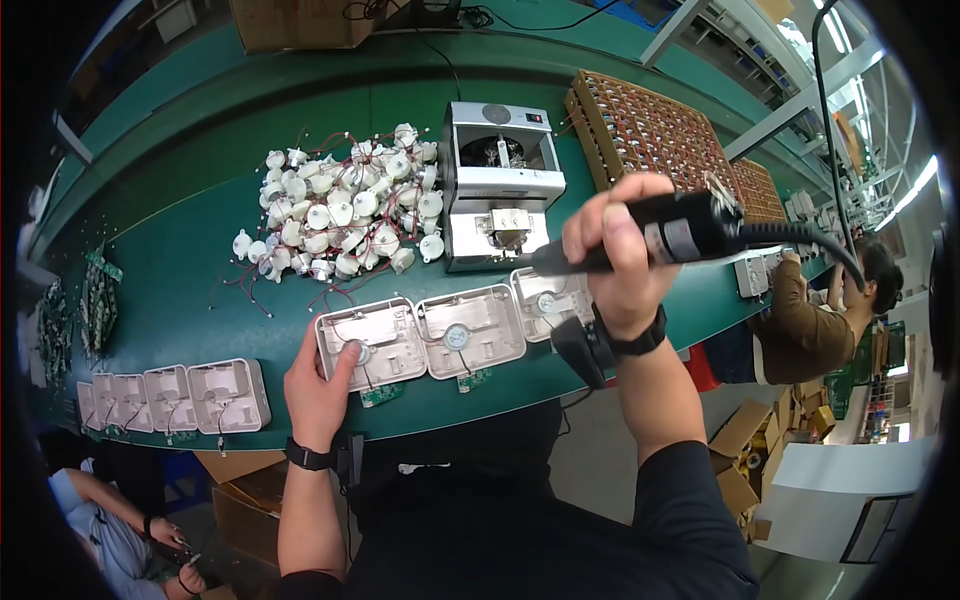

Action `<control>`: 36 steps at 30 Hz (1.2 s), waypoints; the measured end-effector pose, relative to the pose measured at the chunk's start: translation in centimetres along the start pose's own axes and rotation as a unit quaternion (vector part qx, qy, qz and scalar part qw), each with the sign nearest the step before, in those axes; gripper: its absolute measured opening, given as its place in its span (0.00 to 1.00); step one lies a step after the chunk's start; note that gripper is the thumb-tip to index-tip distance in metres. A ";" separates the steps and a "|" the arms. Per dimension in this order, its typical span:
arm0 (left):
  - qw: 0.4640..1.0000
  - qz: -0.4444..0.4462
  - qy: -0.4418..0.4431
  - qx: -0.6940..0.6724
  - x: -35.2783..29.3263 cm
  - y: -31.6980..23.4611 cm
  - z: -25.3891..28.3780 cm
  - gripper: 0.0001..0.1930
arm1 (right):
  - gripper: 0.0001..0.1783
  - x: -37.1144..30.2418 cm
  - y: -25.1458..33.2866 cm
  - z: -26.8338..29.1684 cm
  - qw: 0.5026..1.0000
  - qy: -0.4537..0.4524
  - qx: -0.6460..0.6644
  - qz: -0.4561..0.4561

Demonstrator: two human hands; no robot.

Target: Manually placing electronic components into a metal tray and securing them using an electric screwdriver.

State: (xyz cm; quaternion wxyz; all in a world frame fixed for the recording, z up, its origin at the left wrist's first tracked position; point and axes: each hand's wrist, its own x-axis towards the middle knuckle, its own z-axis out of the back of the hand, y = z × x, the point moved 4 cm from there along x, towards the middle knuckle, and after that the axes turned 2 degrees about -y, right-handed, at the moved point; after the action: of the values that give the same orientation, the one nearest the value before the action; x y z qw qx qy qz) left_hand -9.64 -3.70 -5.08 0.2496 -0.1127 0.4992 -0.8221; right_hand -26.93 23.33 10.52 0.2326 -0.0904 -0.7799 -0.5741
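My right hand point(632, 255) grips a black electric screwdriver point(690, 228) with a thick cable, raised above the bench. Its front end points left, near the screw feeder point(500, 187), a grey and black machine. My left hand point(316, 398) is closed on the left edge of a white plastic housing point(395, 335), its thumb on the small round part point(357, 352) inside. Side by side to its right stand a second housing point(492, 308) and a third housing point(575, 300), each with a round part inside. Green circuit boards point(382, 395) hang out below the first two.
Behind the housings lies a heap of white round parts point(345, 210) with red wires. More white housings point(228, 385) line the front left edge. A partitioned carton point(660, 125) stands back right. One co-worker point(815, 320) sits at the right; another person's hands point(170, 535) show lower left.
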 end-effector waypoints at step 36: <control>0.997 -0.038 0.001 0.072 0.5 -1.0 -1.9 0.31 | 0.14 -6.5 -3.6 -1.2 0.994 0.087 -0.038 -0.058</control>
State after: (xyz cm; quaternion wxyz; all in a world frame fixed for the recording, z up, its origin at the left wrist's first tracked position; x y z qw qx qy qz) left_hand -11.16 -2.11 -5.18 0.2249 -0.1127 0.4344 -0.8649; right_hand -22.44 21.80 4.70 0.2618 -0.0035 -0.7385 -0.6213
